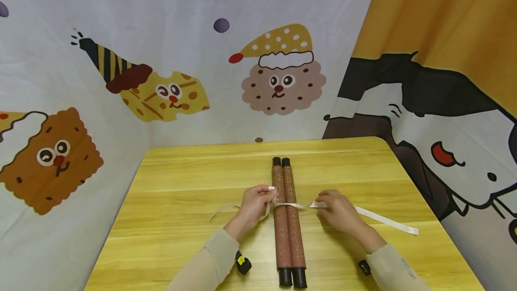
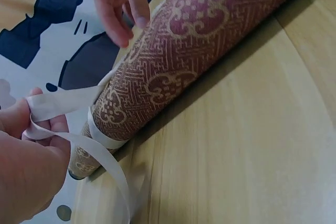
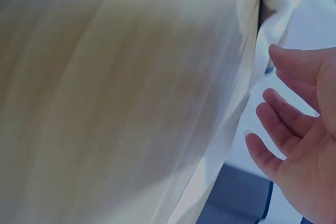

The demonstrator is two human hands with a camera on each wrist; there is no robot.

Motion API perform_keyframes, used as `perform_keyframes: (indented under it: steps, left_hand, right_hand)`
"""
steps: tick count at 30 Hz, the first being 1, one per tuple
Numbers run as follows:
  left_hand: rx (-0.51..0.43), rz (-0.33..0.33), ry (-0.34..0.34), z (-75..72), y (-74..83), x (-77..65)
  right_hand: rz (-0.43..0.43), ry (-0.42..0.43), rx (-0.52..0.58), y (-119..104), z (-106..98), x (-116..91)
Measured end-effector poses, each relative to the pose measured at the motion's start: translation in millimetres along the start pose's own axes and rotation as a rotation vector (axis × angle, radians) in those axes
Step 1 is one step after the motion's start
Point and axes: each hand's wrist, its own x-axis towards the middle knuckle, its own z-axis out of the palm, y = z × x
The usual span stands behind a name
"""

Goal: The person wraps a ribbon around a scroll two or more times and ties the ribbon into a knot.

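Two rolled scrolls (image 1: 282,237) lie side by side on the table, covered in reddish-brown cloth with gold patterns and capped in black at the ends. A white ribbon (image 1: 385,220) passes across them near their middle; its tails spread to both sides. On the left side, my left hand (image 1: 252,205) pinches the ribbon close to the scrolls; the left wrist view shows a loop (image 2: 65,102) between thumb and fingers. My right hand (image 1: 341,212) hovers over the ribbon's right part. In the right wrist view its fingers (image 3: 281,124) are spread and loosely bent, the ribbon running beyond them.
The yellow wood-grain table (image 1: 181,169) stands against a cloth backdrop with cartoon prints (image 1: 282,86). A small black object with a yellow mark (image 1: 243,264) shows by the left sleeve, and another black piece (image 1: 364,267) by the right sleeve.
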Motion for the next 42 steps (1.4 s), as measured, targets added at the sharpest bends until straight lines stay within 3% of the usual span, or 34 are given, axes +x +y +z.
perform_keyframes:
  steps: [8, 14, 18, 24, 28, 32, 42]
  left_hand:
    - [0.022, 0.012, 0.023, -1.4, -1.0, 0.4]
    - [0.049, 0.019, 0.027, -2.6, -2.0, -0.1]
    - [0.019, 0.019, 0.035, -2.7, -3.5, -0.9]
    - [-0.011, 0.017, 0.046, -1.0, -3.2, -2.5]
    - [-0.011, 0.024, 0.042, -0.1, -2.3, -3.1]
    - [0.011, 0.030, 0.055, -0.6, -1.9, -2.7]
    - [-0.024, 0.052, 0.059, -0.8, 0.7, -5.4]
  right_hand:
    - [0.187, -0.020, 0.039, 36, -38, -28]
    - [0.243, -0.018, -0.027, 67, -75, -55]
    - [0.328, -0.091, -0.047, 90, -98, -74]
    - [0.548, -0.264, -0.046, 116, -125, -96]
    - [0.630, -0.334, -0.010, 129, -134, -108]
    - [0.650, -0.372, 0.001, 136, -135, -117]
    - [0.685, -0.385, 0.007, 143, -131, -133]
